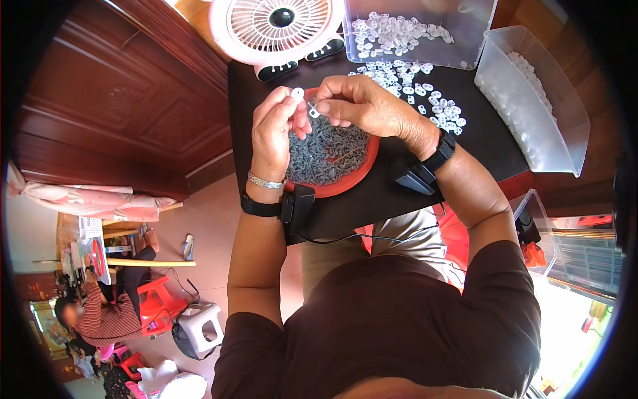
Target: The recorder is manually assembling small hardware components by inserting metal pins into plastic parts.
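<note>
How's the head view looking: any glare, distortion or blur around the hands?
Head view: hands and white ring evenly lit and sharp; fisheye bends the black table edges; black vignette rings the frame; lower right corner blown out by daylight; clear bins slightly hazy.

You are in a home used as a small workshop: a carved wooden door (126, 100), a tiled floor (206, 226) with plastic stools (199, 326), and a black table (372, 193) with a pink fan (279, 30) and boxes of small parts (531, 100).

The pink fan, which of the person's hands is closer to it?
Left. The left hand is just below the pink fan, pinching a small white ring. The right hand sits below and further right.
</note>
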